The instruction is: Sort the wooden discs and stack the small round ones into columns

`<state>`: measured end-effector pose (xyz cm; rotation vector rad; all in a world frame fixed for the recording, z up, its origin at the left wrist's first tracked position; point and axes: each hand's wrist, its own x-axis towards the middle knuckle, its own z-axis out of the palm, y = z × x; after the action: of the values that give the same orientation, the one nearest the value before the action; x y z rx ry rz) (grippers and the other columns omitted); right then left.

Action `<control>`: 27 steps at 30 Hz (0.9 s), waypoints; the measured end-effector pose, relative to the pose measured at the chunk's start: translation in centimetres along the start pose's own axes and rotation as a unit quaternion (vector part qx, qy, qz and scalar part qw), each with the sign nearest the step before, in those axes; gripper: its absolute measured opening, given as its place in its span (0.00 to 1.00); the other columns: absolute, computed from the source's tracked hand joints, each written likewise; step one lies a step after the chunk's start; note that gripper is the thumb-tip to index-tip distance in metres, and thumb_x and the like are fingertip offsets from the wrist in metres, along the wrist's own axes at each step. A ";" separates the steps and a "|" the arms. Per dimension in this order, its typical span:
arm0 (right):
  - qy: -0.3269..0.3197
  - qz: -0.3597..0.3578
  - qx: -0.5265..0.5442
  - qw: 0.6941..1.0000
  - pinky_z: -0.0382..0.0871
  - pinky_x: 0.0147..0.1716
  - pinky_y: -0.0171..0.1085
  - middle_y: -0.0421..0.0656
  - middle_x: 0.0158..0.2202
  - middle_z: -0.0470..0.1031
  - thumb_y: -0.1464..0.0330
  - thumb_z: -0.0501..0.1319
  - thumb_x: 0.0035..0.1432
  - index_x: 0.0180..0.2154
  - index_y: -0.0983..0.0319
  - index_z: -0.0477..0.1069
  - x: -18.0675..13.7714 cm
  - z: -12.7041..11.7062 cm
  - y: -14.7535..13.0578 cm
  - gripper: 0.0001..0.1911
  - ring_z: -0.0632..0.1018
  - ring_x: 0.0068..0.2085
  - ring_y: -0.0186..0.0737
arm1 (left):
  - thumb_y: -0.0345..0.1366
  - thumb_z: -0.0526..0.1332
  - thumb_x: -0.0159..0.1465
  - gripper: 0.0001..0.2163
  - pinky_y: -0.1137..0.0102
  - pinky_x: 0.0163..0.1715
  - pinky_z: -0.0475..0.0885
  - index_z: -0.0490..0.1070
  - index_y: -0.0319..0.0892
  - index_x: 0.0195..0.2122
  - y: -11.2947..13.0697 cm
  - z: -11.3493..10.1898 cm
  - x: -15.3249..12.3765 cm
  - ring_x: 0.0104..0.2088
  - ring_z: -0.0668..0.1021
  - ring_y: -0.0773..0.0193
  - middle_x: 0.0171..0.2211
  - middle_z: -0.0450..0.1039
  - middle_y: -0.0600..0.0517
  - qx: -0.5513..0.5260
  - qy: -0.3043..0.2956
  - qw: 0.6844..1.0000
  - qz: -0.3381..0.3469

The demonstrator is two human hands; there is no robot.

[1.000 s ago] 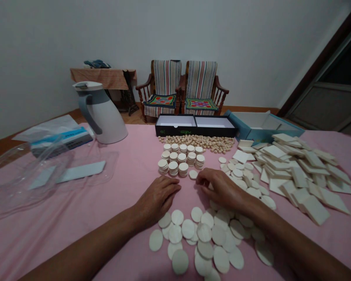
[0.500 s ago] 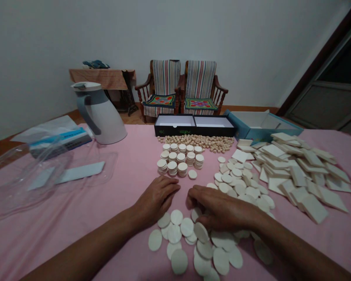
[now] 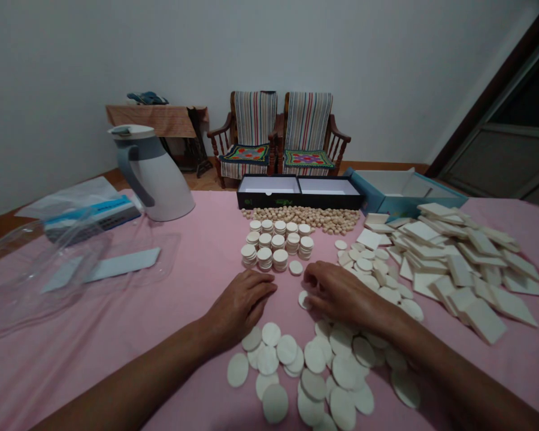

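My right hand (image 3: 339, 293) pinches a pale round wooden disc (image 3: 302, 300) between thumb and fingers, just in front of a short stack of discs (image 3: 296, 267). Flat on the cloth, my left hand (image 3: 243, 302) rests with its fingers stretched out and nothing in them. Beyond it stand rows of stacked discs (image 3: 279, 260). Loose discs (image 3: 314, 357) lie scattered nearer to me, some overlapping. Another pile of discs (image 3: 388, 295) is partly hidden behind my right hand and forearm.
Small wooden pieces (image 3: 296, 216) lie before a black two-compartment box (image 3: 269, 200). Square wooden tiles (image 3: 458, 257) are heaped at right, by a blue box (image 3: 388, 200). A white jug (image 3: 166, 185) and clear plastic trays (image 3: 170, 254) occupy the left of the pink cloth.
My right hand has moved away from me and slightly right, from the loose discs toward the stacks, with a disc now in its fingers. My left hand has stayed put.
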<state>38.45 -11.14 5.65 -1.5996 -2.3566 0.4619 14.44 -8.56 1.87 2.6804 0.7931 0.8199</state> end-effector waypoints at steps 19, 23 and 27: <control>0.050 -0.017 -0.021 0.998 0.60 0.37 0.35 0.45 0.40 0.68 0.75 0.57 0.54 0.43 0.61 0.67 3.9 0.0 -0.4 0.13 0.70 0.41 0.40 | 0.25 0.54 0.62 0.14 0.57 0.50 0.71 0.71 0.38 0.47 0.0 -0.1 -0.1 0.49 0.73 0.57 0.48 0.73 0.42 0.005 -0.003 1.000 0.005; 0.041 0.004 -0.039 0.998 0.59 0.35 0.35 0.46 0.42 0.69 0.74 0.54 0.57 0.47 0.60 0.65 3.9 0.6 -0.5 0.16 0.72 0.40 0.39 | 0.24 0.54 0.62 0.14 0.56 0.49 0.71 0.71 0.39 0.47 -0.1 0.0 -0.1 0.49 0.73 0.57 0.48 0.72 0.42 0.008 -0.010 1.000 0.002; 0.024 0.022 -0.061 0.998 0.59 0.34 0.36 0.47 0.43 0.71 0.74 0.54 0.57 0.49 0.60 0.64 3.9 0.8 -0.6 0.17 0.73 0.40 0.41 | 0.25 0.54 0.62 0.14 0.57 0.49 0.71 0.70 0.39 0.48 -0.1 0.1 -0.1 0.49 0.73 0.57 0.49 0.72 0.42 0.008 -0.008 1.000 0.004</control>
<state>36.17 -7.81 5.30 -1.6974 -2.3594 0.2891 14.33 -8.53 1.68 2.7034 0.7889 0.7969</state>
